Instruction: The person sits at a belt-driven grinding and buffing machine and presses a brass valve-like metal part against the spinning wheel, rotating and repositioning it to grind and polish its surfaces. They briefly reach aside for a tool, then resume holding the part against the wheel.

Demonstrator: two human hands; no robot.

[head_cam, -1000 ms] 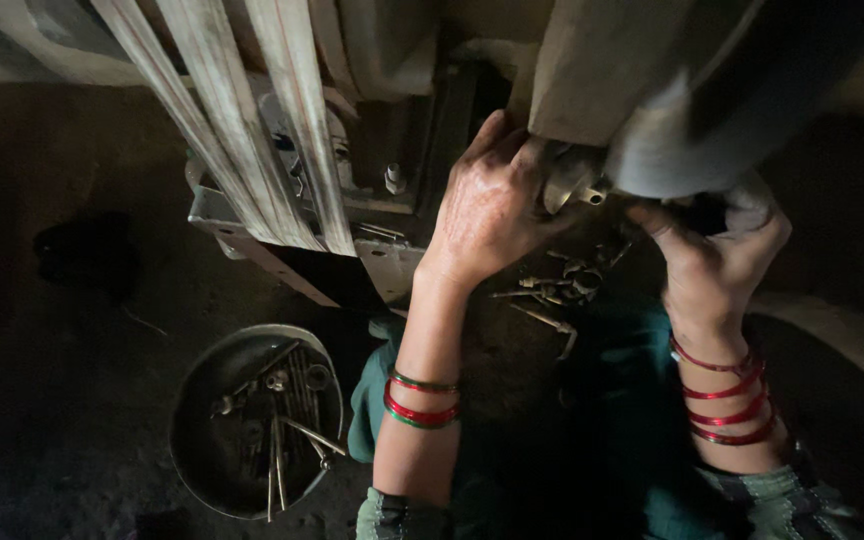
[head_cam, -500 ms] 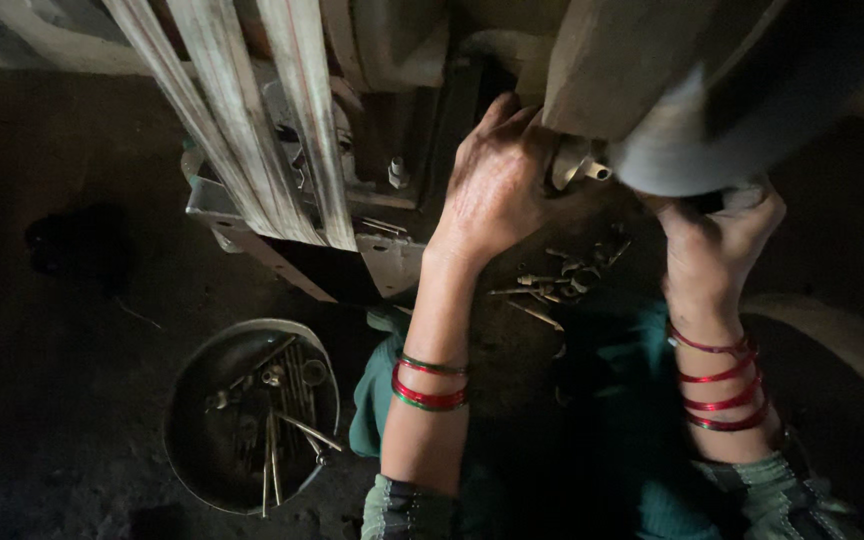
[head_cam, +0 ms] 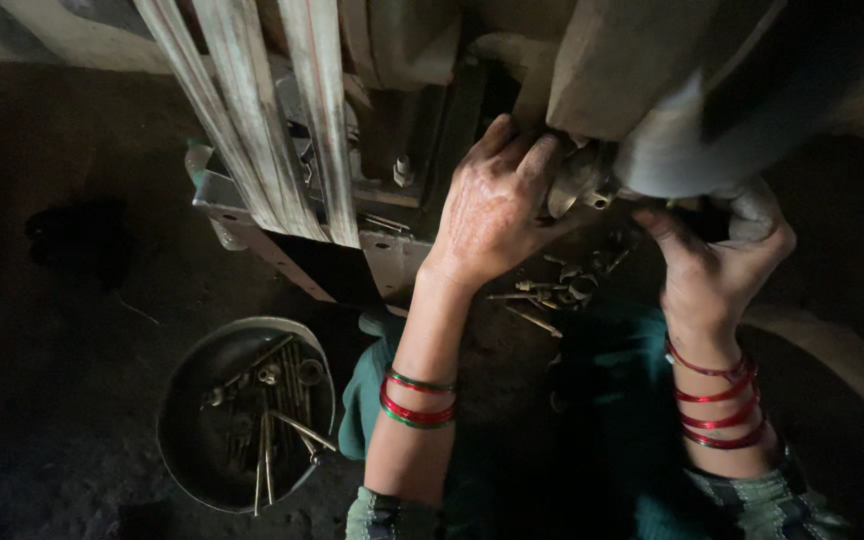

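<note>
Left hand (head_cam: 492,210) cups metal fitting (head_cam: 577,180), right hand (head_cam: 717,260) seemingly gripping beneath

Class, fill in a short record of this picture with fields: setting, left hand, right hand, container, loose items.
setting: dim workshop floor, seen from above, beside a grey metal machine
left hand: fingers curled over a round metal part on the machine
right hand: gripping under the machine's curved grey housing
wrists: red and green bangles
container: round metal bowl holding rods and small fittings
loose items: small metal pieces below the hands
</note>
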